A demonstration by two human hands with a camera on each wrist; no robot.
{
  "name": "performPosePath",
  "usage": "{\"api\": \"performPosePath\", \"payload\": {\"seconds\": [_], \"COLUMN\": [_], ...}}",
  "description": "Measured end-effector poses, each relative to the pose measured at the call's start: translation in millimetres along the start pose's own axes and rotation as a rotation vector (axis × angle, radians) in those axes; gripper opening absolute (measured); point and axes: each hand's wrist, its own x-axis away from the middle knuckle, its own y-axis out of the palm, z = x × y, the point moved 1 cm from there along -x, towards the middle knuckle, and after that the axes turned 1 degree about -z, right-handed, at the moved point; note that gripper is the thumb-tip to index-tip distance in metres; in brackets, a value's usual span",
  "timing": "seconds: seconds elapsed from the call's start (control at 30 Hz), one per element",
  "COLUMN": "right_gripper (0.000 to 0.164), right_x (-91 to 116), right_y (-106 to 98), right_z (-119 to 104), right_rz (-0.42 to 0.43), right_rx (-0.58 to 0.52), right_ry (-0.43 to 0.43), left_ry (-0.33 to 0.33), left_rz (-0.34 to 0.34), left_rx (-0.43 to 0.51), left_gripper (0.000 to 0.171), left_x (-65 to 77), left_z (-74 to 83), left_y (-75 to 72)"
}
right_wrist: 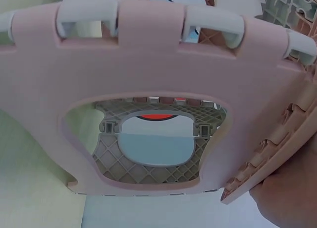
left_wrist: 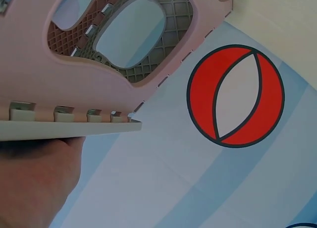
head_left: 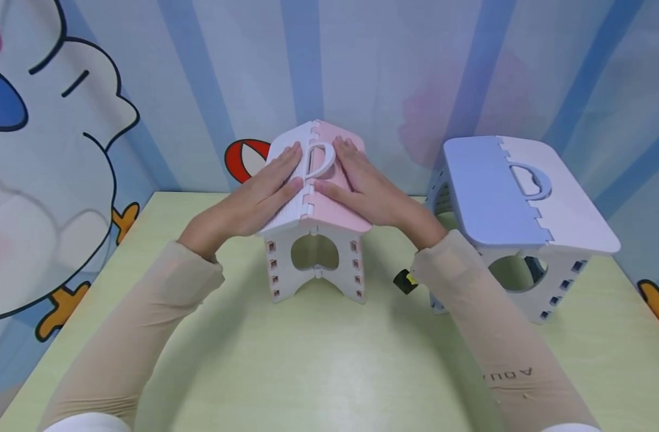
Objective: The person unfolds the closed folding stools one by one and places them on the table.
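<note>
A pink and white folding step stool (head_left: 337,207) stands in the middle of the table, its two top panels sloping down from a raised centre seam like a roof. My left hand (head_left: 261,198) lies flat on the white panel with straight fingers. On the pink panel rests my right hand (head_left: 375,193), its fingers also straight. The small white handle (head_left: 322,159) sticks up between the two hands. From the left wrist, the stool's pink side (left_wrist: 74,84) shows beneath the panel, with the left hand (left_wrist: 39,181) against the panel's outer face. The right wrist view shows the pink side's large cutout.
To the right stands a second folding stool (head_left: 491,192), blue and white, spread with its top nearly flat. A small black and yellow object (head_left: 405,281) lies between the stools. A cartoon-printed backdrop (head_left: 362,72) rises behind the pale green table (head_left: 308,372).
</note>
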Motion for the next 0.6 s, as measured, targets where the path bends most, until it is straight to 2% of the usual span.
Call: {"api": "performPosePath", "payload": {"seconds": [0.6], "right_gripper": [0.088], "right_x": [-0.5], "right_y": [0.0], "right_z": [-0.7], "right_rz": [-0.036], "right_rx": [0.027], "right_ry": [0.007], "left_ry": [0.01], "left_rz": [-0.003], "left_rx": [-0.007], "left_gripper": [0.063], "left_x": [0.1], "left_z": [-0.1], "left_y": [1.8]}}
